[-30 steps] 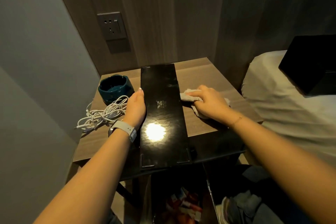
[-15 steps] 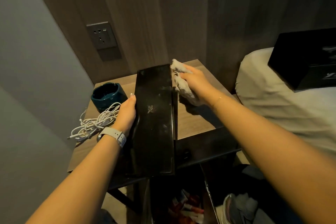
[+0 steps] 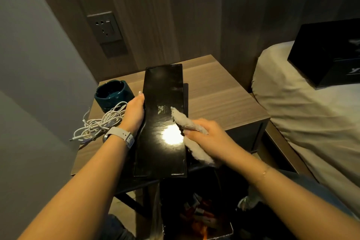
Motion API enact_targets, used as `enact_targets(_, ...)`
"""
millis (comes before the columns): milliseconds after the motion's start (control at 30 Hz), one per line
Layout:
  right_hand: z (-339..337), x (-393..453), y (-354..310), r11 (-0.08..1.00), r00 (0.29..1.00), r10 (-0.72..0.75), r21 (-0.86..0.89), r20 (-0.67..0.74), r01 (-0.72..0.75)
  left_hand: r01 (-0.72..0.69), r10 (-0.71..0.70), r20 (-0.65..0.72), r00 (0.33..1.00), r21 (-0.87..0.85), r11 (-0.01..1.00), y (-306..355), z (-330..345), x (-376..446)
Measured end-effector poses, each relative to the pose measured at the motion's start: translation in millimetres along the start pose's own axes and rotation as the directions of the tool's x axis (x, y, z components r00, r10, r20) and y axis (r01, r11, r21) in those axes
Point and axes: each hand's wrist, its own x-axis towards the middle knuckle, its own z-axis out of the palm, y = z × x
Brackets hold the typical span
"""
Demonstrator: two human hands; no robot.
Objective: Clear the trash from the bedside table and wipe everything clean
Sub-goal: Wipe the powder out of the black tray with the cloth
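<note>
- Black glossy tray (image 3: pixel 163 122), with glare and a small logo, is gripped at its edge by the left hand (image 3: pixel 134 113).
- Pale cloth (image 3: pixel 185 122) is clutched in the right hand (image 3: pixel 210 138), laid on the tray.

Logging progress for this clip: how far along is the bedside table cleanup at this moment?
Trash seems cleared: wrappers sit in the bin below, none on the table. In hand: the left hand holds the black tray while the right hand wipes it with the cloth. Probably left: the ashtray, the cable area and the tabletop.
</note>
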Motion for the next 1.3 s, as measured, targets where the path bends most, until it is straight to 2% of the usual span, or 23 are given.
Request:
enact_targets(67,-19,-5,-9,0.996,0.997,0.067,0.056,0.049,-0.07,-0.048,0.049,-0.014,0.999,0.109,0.993,2,1,-3)
enact_targets(167,-47,25,-29,0.993,0.99,0.084,0.094,-0.111,-0.074,-0.067,0.079,-0.076,0.994,0.155,0.986,3,2,-6)
enact_targets(233,-58,62,-40,0.99,0.977,0.096,0.118,-0.192,-0.075,-0.108,0.115,-0.024,0.993,0.208,0.972,4,2,-9)
enact_targets(367,-43,118,-36,0.978,0.943,0.191,0.139,-0.273,-0.158,-0.108,0.108,0.007,0.994,0.154,0.982,0,1,-3)
enact_targets(433,-20,115,-28,0.988,0.943,0.153,0.022,-0.294,-0.153,-0.087,0.09,-0.025,0.996,0.099,0.991,-2,0,0)
enact_targets(533,3,81,-12,0.953,0.963,-0.042,-0.301,-0.268,-0.043,-0.046,0.046,-0.052,0.998,0.007,0.999,-5,0,6)
enact_targets(633,16,38,3,0.919,0.961,-0.116,-0.394,-0.249,0.009,-0.027,0.027,-0.056,0.998,0.004,1.0,-9,1,11)
enact_targets(700,24,10,8,0.942,0.951,-0.112,-0.335,-0.287,0.009,-0.055,0.056,-0.066,0.996,0.013,0.998,-8,4,13)
enact_targets(767,28,-19,13,0.971,0.967,-0.033,-0.237,-0.254,-0.03,-0.061,0.06,-0.075,0.995,-0.006,0.998,-6,6,10)
enact_targets(867,24,-47,31,0.985,0.984,0.057,-0.154,-0.168,-0.083,-0.065,0.069,-0.1,0.993,0.043,0.997,-2,5,3)
enact_targets(933,12,-54,35,0.986,0.992,0.109,-0.117,-0.057,-0.115,-0.096,0.106,-0.09,0.99,0.109,0.989,-5,4,5)
enact_targets(1000,0,-55,33,0.973,0.979,0.195,-0.141,0.066,-0.184,-0.077,0.085,-0.111,0.99,0.067,0.995,-3,7,0)
enact_targets(1033,-5,-56,30,0.97,0.975,0.207,-0.145,0.076,-0.195,-0.067,0.073,-0.116,0.991,0.053,0.996,0,7,-5)
enact_targets(1133,-22,-55,26,0.98,0.983,0.166,-0.099,-0.081,-0.174,-0.116,0.121,-0.142,0.982,0.046,0.992,13,9,-14)
enact_targets(1233,-34,-52,11,0.99,0.973,0.138,0.046,-0.187,-0.132,-0.15,0.142,-0.145,0.979,-0.051,0.987,35,7,-24)
enact_targets(1300,-42,-47,0,0.98,0.967,0.135,0.173,-0.215,-0.099,-0.262,0.261,-0.131,0.956,0.01,0.965,58,6,-30)
